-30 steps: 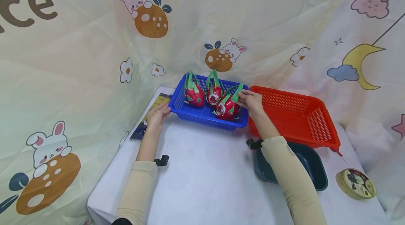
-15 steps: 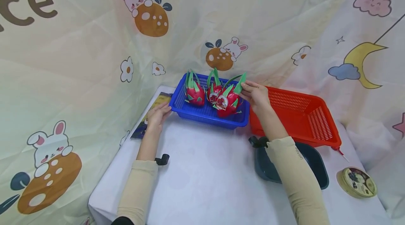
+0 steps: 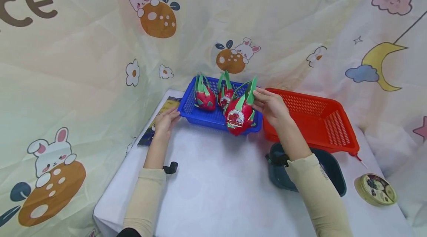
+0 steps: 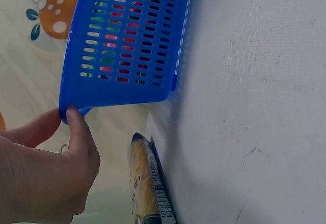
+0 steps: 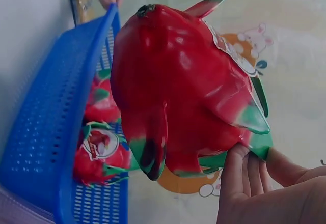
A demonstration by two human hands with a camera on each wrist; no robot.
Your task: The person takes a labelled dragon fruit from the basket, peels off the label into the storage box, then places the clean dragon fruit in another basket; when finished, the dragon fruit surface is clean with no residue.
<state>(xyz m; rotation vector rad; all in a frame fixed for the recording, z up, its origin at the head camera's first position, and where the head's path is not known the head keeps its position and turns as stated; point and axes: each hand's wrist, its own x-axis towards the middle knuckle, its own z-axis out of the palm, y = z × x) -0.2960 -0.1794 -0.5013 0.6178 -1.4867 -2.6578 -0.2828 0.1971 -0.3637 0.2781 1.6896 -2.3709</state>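
Note:
My right hand (image 3: 272, 108) pinches a dragon fruit (image 3: 238, 115) by its green leaves, and the fruit hangs tilted over the front right rim of the blue basket (image 3: 207, 120). In the right wrist view that dragon fruit (image 5: 178, 86) fills the middle, with fingers and thumb at its leafy end. Two more dragon fruits stay in the basket, one at the left (image 3: 205, 100) and one farther back (image 3: 225, 95). With thumb and fingers, my left hand (image 3: 166, 120) pinches the basket's left rim; the left wrist view shows this hand (image 4: 56, 168) at the corner.
A red basket (image 3: 313, 118) stands right of the blue one. In front of it is a dark teal basin (image 3: 333, 172), partly under my right forearm. A round tin (image 3: 376, 189) sits at the right table edge. A yellow and navy packet (image 3: 146, 139) lies beneath my left hand.
My right hand has lifted the right dragon fruit from inside the blue basket and brought it toward me over the front rim. The left hand keeps its place on the basket.

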